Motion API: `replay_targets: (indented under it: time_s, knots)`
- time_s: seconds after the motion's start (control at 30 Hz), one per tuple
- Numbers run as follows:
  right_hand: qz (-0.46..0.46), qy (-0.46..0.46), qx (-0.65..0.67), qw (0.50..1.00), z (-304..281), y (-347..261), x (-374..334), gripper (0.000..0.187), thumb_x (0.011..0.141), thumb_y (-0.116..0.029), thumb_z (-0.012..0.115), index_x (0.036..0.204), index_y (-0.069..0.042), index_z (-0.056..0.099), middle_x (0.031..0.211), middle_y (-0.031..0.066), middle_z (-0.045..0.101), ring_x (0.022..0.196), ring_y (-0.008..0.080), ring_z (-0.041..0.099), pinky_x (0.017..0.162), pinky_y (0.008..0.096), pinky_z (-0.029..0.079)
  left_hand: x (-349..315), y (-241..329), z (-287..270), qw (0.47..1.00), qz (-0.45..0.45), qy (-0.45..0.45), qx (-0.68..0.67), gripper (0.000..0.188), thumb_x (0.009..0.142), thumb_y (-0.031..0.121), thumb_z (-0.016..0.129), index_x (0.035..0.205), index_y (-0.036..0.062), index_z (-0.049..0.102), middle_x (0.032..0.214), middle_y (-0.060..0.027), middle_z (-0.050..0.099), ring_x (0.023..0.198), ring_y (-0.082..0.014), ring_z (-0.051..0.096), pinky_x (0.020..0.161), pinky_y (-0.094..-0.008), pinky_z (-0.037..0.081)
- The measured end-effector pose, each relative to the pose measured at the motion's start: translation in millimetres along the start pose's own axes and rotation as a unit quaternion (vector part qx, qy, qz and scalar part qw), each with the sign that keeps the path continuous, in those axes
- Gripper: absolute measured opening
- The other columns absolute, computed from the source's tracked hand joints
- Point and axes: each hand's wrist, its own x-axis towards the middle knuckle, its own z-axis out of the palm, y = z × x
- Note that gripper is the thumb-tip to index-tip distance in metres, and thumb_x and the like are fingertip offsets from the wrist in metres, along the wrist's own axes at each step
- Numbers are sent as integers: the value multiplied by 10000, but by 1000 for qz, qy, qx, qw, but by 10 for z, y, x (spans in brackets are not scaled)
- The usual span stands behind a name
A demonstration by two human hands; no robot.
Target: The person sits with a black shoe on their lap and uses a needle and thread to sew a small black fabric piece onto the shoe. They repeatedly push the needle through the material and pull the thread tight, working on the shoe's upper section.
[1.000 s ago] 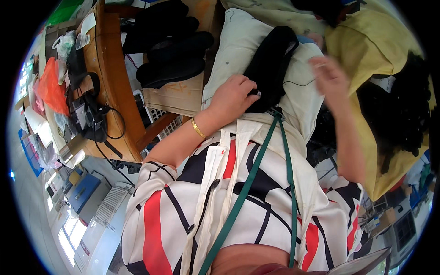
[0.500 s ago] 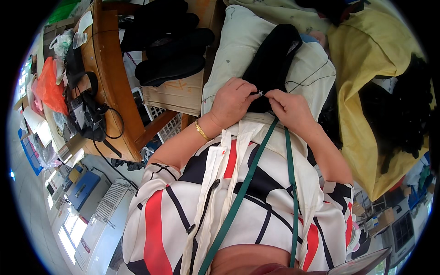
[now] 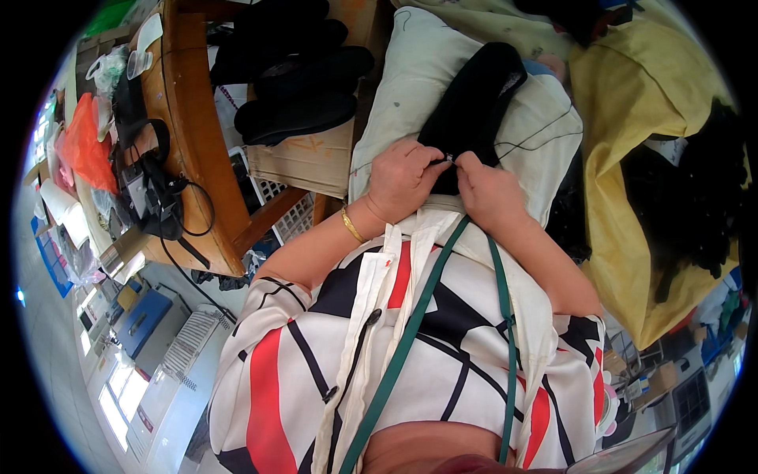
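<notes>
A black cloth shoe (image 3: 467,99) lies across the pale cloth (image 3: 410,71) on my lap, its opening facing up and right. Both hands meet at its near end. My left hand (image 3: 403,180) is closed in a pinch at the shoe's edge, and my right hand (image 3: 491,189) pinches right beside it. A tiny shiny bit (image 3: 449,158) shows between the fingertips, too small to name. Dark thread (image 3: 541,136) trails over the pale cloth to the right of the shoe.
Several black shoes (image 3: 296,118) are piled on a cardboard box (image 3: 308,162) at the left. Beyond it stands a wooden table (image 3: 185,103) holding a black bag (image 3: 146,197). To the right, a yellow sack (image 3: 616,237) holds a dark heap. Green straps (image 3: 418,316) hang down my front.
My right hand has turned slightly, its knuckles more upright and its forearm a little further left. Both hands stay at the same spot on the shoe.
</notes>
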Motion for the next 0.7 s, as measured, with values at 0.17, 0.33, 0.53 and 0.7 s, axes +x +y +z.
replay_targets:
  time_s: [0.17,0.33,0.53,0.7]
  knots:
    - [-8,19,12,1000,25,-1,23,101,949,-159,528,955,-63,496,648,179,620,607,386,627,540,500,476,-40,-6,24,999,-14,11,-31,155,750,16,756,892,43,699,752,-104,636,659,-275,609,574,-353,482]
    - [-8,29,34,999,47,4,34,132,963,-169,518,924,-51,473,641,179,616,605,386,626,529,502,470,-65,-24,35,998,-8,13,-53,178,759,-11,756,922,38,707,763,-109,652,645,-252,615,563,-327,484]
    - [-15,25,63,998,78,48,62,159,968,-186,525,908,-52,464,634,196,601,612,403,619,536,518,462,-84,-5,40,998,-5,8,-68,191,762,-3,758,942,34,706,830,-119,682,687,-254,645,599,-317,513]
    - [-2,24,91,996,82,56,12,168,971,-194,532,923,-46,467,650,200,606,635,420,618,554,519,464,-98,16,2,998,-24,-3,-51,213,753,16,768,956,33,704,881,-133,689,737,-270,662,629,-329,526]
